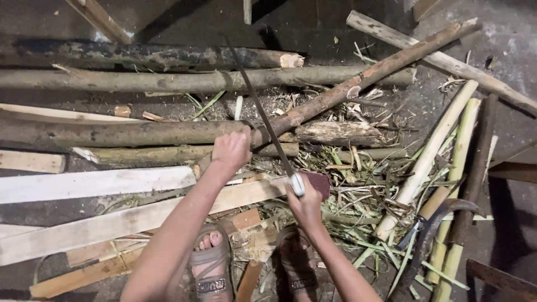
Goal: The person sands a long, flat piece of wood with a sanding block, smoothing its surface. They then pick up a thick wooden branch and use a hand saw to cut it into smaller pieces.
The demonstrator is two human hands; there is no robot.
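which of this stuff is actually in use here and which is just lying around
In use:
- saw, in right hand
- log, steadied by left hand
- branch under the blade

Lying about:
- planks
- sickle
- pale stalks
- back logs
- wood scraps

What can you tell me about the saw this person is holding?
The saw is a hand tool with a long, thin, dark blade. The blade slants up and left from the right hand, which grips its pale handle. It crosses a brown log that the left hand presses down.
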